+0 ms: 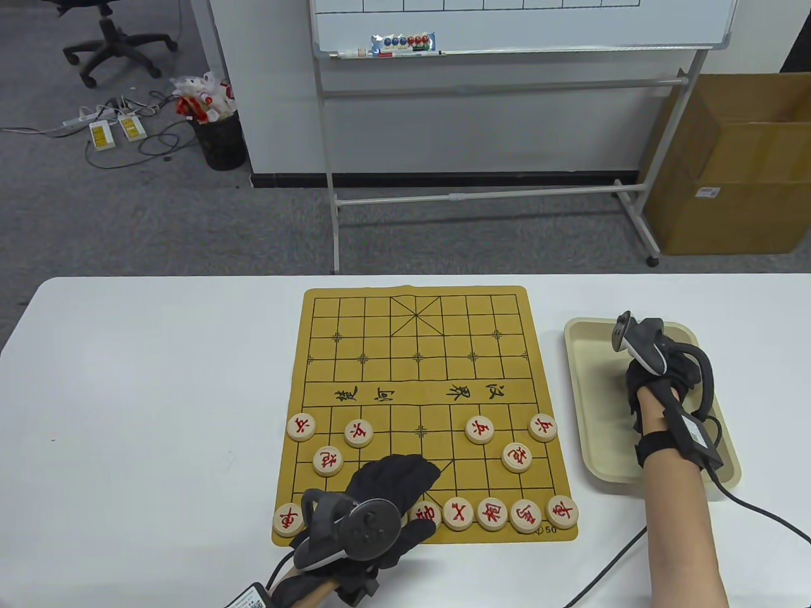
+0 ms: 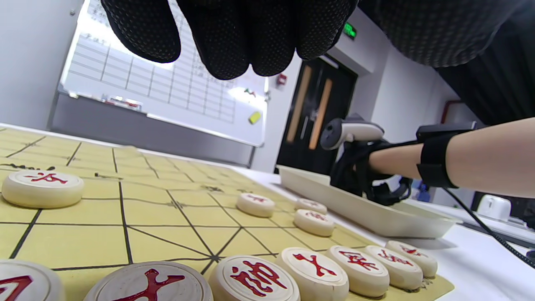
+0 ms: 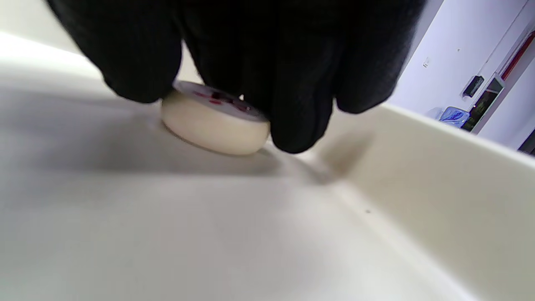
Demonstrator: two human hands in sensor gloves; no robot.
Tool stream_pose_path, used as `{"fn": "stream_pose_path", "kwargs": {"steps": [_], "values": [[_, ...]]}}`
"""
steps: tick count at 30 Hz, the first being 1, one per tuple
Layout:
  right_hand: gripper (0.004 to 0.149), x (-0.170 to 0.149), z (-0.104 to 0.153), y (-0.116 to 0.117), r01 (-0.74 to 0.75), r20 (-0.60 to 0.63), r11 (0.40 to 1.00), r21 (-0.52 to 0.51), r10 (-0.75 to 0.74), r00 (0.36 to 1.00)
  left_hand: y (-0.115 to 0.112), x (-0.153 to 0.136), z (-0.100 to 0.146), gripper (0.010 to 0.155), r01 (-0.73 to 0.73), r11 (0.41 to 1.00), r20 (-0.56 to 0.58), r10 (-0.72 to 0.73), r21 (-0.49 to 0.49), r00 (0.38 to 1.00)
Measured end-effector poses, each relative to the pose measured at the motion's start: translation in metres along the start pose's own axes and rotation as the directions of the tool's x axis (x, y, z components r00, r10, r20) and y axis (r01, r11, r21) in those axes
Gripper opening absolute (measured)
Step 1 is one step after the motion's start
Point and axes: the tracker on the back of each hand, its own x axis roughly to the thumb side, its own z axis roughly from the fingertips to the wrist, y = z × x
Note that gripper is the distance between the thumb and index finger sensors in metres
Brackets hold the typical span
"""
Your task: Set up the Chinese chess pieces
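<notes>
Left hand (image 1: 386, 500) hovering over the near edge of the board (image 1: 418, 354), fingers loose and grasping nothing, red pieces ranked beneath it along the back row (image 2: 313, 271). Farther right, inside the tray (image 1: 580, 392) near the desk's right edge, right hand (image 1: 659, 380) pinching a single piece (image 3: 215, 125) against the tray floor. A small cream disc with a red character on top, likely light, rigid and smooth-sided, so best taken by the rim between thumb and fingertips, flat, to keep it from slipping.
</notes>
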Motion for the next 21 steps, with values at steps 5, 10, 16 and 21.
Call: {"fn": "stream_pose_path", "kwargs": {"steps": [5, 10, 16, 21], "values": [[0.069, 0.001, 0.000, 0.003, 0.023, 0.023, 0.999, 0.044, -0.024, 0.999, 0.000, 0.000, 0.000, 0.077, -0.002, 1.000, -0.002, 0.002, 0.005, 1.000], [0.073, -0.001, 0.009, -0.005, 0.110, 0.051, 0.994, 0.004, -0.110, 0.993, 0.002, 0.000, 0.000, 0.077, -0.007, 1.000, -0.006, 0.007, 0.018, 1.000], [0.071, 0.011, 0.054, -0.073, 0.179, 0.197, 0.969, -0.171, -0.144, 0.970, 0.009, -0.002, 0.001, 0.078, -0.014, 0.998, -0.015, 0.015, 0.055, 1.000], [0.071, 0.070, 0.123, -0.124, 0.305, 0.536, 0.935, -0.180, -0.167, 0.828, 0.009, -0.002, 0.002, 0.078, -0.009, 0.998, -0.009, 0.010, 0.069, 1.000]]}}
